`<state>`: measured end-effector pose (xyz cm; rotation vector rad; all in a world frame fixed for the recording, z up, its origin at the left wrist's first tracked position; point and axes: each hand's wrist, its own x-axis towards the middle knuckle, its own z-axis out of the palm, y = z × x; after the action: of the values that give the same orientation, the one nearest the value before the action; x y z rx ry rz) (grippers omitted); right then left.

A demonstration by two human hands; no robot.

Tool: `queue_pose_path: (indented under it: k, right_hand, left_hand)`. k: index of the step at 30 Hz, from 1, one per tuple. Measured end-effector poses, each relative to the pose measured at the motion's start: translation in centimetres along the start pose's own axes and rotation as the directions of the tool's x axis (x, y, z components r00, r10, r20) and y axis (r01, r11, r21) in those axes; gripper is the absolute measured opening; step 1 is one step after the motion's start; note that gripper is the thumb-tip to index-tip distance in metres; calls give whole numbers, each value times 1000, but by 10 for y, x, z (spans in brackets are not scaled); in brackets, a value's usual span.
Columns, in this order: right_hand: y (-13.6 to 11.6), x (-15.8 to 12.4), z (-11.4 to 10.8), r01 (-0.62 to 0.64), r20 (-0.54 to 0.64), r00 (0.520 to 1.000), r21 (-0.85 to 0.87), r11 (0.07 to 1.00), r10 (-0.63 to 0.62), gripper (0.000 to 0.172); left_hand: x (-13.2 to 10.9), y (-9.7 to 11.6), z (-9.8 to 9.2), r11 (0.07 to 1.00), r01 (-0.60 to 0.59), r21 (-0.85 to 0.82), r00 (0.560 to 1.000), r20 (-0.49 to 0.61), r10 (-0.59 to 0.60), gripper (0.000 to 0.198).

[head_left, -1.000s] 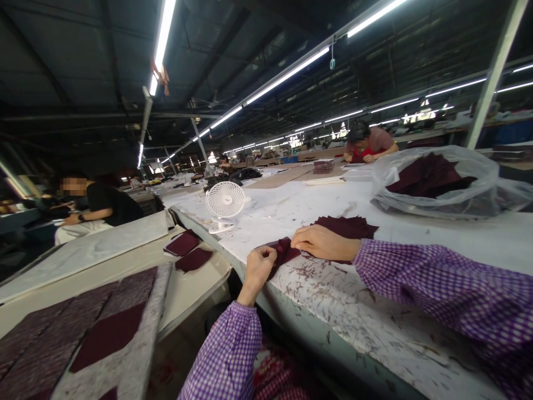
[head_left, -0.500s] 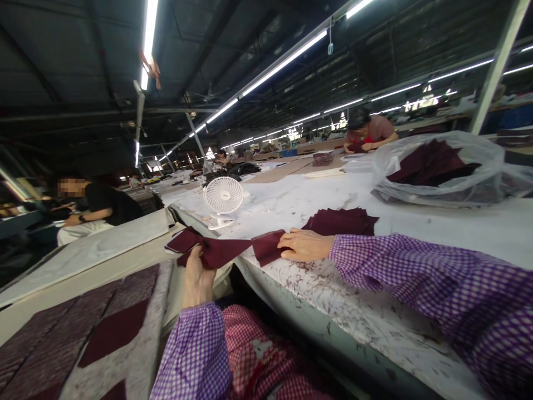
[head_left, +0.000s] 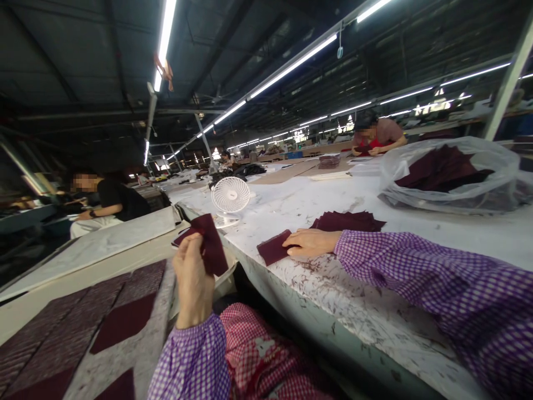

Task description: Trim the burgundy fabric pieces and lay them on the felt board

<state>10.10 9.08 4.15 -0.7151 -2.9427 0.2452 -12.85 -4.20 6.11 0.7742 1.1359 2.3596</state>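
Note:
My left hand is raised above the gap between the tables, its fingers closed on a maroon fabric piece that hangs tilted. Behind it more maroon fabric shows, partly hidden by the hand. Stretched out flat, my right hand rests its fingertips on a small flat stack of maroon fabric pieces near the edge of the white table. Just beyond that wrist lies a fanned pile of maroon pieces, touching nothing of my left hand.
A white fan stands on the white-covered table. Right of it sits a clear plastic bag of maroon pieces. At lower left, maroon pieces lie on a grey board. Two people work farther off.
My left hand has lifted the fabric piece away from the stack and turned it up, to the left. My right hand stays on the stack. The view has shifted slightly.

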Motion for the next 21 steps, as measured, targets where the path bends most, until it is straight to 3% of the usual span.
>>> queue_pose_path:
  k: [3, 5, 8, 10, 12, 17, 18, 21]
  right_hand:
    - [-2, -7, -8, -24, -12, 1000, 96, 995, 26, 41]
    - [-4, -18, -11, -131, 12, 991, 303, 944, 134, 51]
    - [-5, -41, -15, -329, 145, 938, 658, 678, 315, 67]
    - [-4, -56, -17, -375, 200, 915, 745, 552, 351, 68]
    - [-5, -67, -17, -366, 202, 920, 748, 554, 335, 62]
    - [-8, -80, -11, -245, 112, 966, 677, 694, 231, 54]
    - [-9, -81, -10, -234, 105, 969, 679, 696, 222, 54]
    - [-12, -84, -10, -215, 111, 975, 708, 673, 195, 53]
  left_hand:
    - [-40, -22, 12, 977, 37, 212, 960, 263, -94, 12]
    - [-67, -38, 20, 935, -69, 348, 860, 496, -121, 9]
    - [-99, -53, 27, 870, -280, 405, 675, 728, -121, 8]
    - [-112, -56, 29, 825, -384, 415, 609, 785, -111, 11]
    - [-122, -54, 30, 796, -442, 414, 582, 808, -96, 13]
    - [-132, -39, 32, 815, -471, 337, 478, 874, -85, 11]
    - [-130, -36, 32, 815, -474, 332, 487, 871, -72, 10]
    - [-114, -37, 38, 753, -541, 374, 574, 819, 5, 15]
